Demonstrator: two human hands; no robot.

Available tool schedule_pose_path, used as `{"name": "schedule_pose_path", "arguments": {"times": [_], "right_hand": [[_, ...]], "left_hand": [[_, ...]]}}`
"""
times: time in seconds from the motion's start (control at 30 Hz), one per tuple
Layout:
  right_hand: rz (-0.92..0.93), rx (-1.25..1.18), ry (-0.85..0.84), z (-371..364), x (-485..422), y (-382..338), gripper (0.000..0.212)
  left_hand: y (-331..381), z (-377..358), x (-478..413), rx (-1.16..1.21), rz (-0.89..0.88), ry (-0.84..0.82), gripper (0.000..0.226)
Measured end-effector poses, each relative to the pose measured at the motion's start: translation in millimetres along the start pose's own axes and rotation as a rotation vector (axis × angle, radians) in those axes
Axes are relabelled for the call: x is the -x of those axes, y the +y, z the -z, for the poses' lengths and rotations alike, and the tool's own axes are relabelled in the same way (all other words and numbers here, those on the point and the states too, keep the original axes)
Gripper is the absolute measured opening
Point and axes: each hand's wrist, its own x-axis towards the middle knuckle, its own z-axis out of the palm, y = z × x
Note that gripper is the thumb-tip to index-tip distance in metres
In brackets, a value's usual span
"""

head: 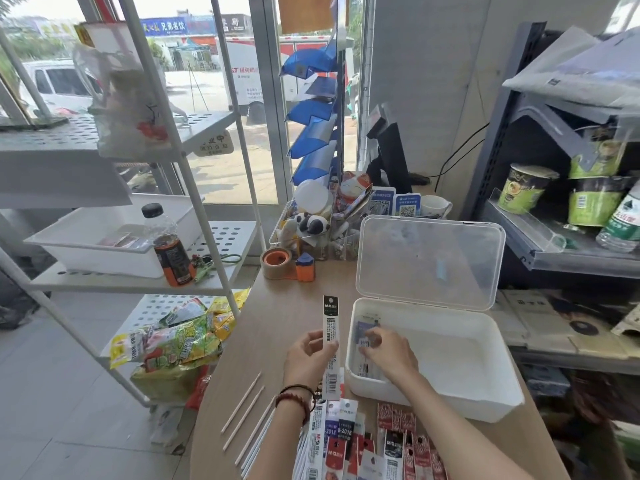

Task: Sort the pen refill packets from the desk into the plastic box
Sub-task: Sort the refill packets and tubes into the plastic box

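My left hand [306, 358] holds a long black-and-white refill packet [330, 327] upright just left of the white plastic box [460, 393]. The box stands on the wooden desk [287, 313] with its clear lid [429, 261] raised at the back. My right hand [389, 351] reaches into the box's left end, fingers curled on a bluish packet [365, 332] lying among a few others at the bottom. A spread of several red, black and white refill packets [374, 445] lies on the desk in front of me.
Thin loose refill sticks [246, 414] lie at the desk's left edge. A tape dispenser [278, 263], an orange sharpener [305, 266] and a clear organiser of small items [311, 226] stand behind. A white rack with snack bags [180, 337] is left, grey shelving [568, 261] right.
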Motion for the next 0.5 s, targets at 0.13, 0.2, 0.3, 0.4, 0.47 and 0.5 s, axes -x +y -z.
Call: {"name": "schedule_pose_path", "arguments": {"times": [0.13, 0.2, 0.3, 0.4, 0.47, 0.5], "right_hand": [[0.096, -0.234, -0.017, 16, 12, 2, 0.026], [0.144, -0.305, -0.056, 25, 22, 5, 0.021], [0.190, -0.389, -0.093, 41, 40, 2, 0.023], [0.214, -0.490, -0.097, 59, 60, -7, 0.033], [0.210, -0.531, -0.092, 68, 71, -8, 0.038], [0.204, -0.546, -0.088, 72, 76, -7, 0.039]], "left_hand": [[5, 2, -4, -0.015, -0.025, -0.016, 0.031], [6, 3, -3, -0.024, -0.044, -0.024, 0.030], [6, -3, -1, -0.035, -0.071, -0.025, 0.026], [7, -19, 1, -0.036, -0.080, -0.066, 0.023], [7, -34, 4, -0.056, -0.092, -0.117, 0.022], [7, -41, 6, -0.064, -0.107, -0.133, 0.022]]}}
